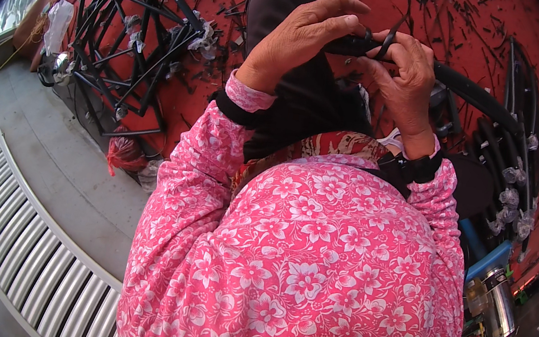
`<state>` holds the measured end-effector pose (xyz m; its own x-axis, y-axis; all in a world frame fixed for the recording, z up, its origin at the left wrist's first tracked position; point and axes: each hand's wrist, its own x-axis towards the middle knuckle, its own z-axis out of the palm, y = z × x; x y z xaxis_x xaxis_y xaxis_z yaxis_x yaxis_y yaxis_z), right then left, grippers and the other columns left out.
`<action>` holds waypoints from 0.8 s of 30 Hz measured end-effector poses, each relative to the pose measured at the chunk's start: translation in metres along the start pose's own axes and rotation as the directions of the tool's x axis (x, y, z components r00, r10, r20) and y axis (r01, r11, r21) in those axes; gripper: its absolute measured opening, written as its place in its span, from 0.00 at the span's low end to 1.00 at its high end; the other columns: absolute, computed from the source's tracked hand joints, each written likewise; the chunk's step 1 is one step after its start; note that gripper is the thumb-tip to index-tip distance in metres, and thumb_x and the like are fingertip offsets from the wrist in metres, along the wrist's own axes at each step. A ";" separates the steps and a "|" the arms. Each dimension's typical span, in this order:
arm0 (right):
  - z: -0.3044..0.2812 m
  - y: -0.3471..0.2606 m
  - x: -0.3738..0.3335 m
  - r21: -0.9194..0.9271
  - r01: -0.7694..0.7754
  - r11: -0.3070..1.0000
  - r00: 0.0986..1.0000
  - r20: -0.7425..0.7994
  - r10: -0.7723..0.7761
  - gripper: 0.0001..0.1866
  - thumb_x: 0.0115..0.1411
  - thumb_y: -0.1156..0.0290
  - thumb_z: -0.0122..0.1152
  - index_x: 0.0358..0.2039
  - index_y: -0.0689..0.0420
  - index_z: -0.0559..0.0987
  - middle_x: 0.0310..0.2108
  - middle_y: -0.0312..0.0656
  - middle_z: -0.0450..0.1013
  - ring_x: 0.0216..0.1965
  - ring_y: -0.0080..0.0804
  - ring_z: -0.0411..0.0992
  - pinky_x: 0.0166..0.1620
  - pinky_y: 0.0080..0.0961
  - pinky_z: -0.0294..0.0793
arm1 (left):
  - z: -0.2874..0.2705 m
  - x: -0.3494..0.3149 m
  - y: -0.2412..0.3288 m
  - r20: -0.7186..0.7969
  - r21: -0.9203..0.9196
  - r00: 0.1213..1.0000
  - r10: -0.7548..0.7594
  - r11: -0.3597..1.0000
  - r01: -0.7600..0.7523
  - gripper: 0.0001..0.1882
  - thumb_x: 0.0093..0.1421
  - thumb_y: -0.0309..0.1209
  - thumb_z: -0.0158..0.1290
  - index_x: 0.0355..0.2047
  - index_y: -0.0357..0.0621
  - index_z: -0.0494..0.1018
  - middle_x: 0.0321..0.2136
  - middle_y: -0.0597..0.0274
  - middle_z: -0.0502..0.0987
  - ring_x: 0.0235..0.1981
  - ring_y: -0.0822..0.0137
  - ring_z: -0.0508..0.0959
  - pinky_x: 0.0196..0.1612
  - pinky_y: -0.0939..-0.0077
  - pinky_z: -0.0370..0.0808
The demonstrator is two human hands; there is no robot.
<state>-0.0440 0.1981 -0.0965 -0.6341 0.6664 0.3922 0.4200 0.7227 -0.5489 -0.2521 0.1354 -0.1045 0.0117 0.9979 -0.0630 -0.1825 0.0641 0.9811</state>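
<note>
A black tube (474,91) lies across in front of me, with its left end between my hands. Around that end loops a thin black strip (390,42), which runs up and away toward the top of the view. My right hand (403,77) is closed on the strip, its fingers bent and its thumb beneath the tube. At the tube's left end, my left hand (301,38) has its thumb and fingers stretched out and apart, seemingly holding nothing. The underside of the tube at the loop is hidden by my right fingers.
Black tubular frames (128,45) with clear plastic wrapping are piled at the left on the red floor (188,112). More black tubes (503,150) lie at the right. A silver flask (499,308) stands at the lower right; a slatted metal rack (33,232) is lower left.
</note>
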 end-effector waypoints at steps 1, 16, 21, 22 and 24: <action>0.001 -0.001 0.000 -0.007 -0.001 1.000 1.000 0.015 0.001 0.12 0.47 0.63 0.78 0.29 0.49 0.82 0.41 0.27 0.79 0.46 0.31 0.75 0.52 0.33 0.68 | -0.003 -0.001 0.000 0.002 0.011 1.000 -0.003 1.000 0.003 0.19 0.75 0.39 0.47 0.57 0.38 0.74 0.43 0.58 0.83 0.49 0.71 0.81 0.56 0.76 0.75; 0.002 0.001 -0.001 -0.022 0.020 1.000 1.000 -0.020 -0.020 0.15 0.48 0.61 0.79 0.33 0.49 0.81 0.37 0.29 0.78 0.44 0.31 0.76 0.50 0.34 0.68 | 0.004 0.025 -0.023 0.039 -0.050 0.994 0.106 0.993 -0.104 0.21 0.77 0.44 0.40 0.50 0.40 0.74 0.30 0.66 0.74 0.35 0.75 0.76 0.41 0.82 0.71; 0.002 -0.001 -0.001 -0.032 0.025 0.999 0.999 -0.022 -0.025 0.15 0.48 0.60 0.78 0.33 0.48 0.81 0.37 0.29 0.78 0.43 0.32 0.76 0.49 0.34 0.67 | 0.000 0.035 -0.022 0.119 -0.117 0.991 0.059 0.992 -0.045 0.21 0.77 0.45 0.40 0.48 0.40 0.74 0.27 0.67 0.72 0.31 0.76 0.73 0.36 0.83 0.68; 0.003 -0.002 0.000 -0.032 0.020 0.999 1.000 -0.008 -0.020 0.15 0.48 0.60 0.78 0.33 0.48 0.81 0.37 0.29 0.78 0.43 0.32 0.76 0.49 0.34 0.67 | -0.001 0.035 -0.022 0.116 -0.107 0.993 0.037 0.994 -0.024 0.21 0.77 0.45 0.40 0.47 0.40 0.74 0.26 0.68 0.71 0.31 0.77 0.73 0.36 0.83 0.68; 0.003 -0.003 0.000 -0.038 0.040 0.998 0.999 -0.027 -0.041 0.15 0.48 0.60 0.78 0.33 0.48 0.81 0.37 0.29 0.78 0.43 0.32 0.76 0.49 0.34 0.67 | -0.001 0.036 -0.021 0.119 -0.095 0.993 0.010 0.996 0.001 0.21 0.77 0.44 0.40 0.47 0.40 0.74 0.25 0.68 0.71 0.30 0.77 0.73 0.36 0.82 0.68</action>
<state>-0.0473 0.1952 -0.0975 -0.6328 0.6413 0.4339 0.4193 0.7550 -0.5042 -0.2492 0.1704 -0.1281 0.1272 0.9914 -0.0307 -0.2748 0.0650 0.9593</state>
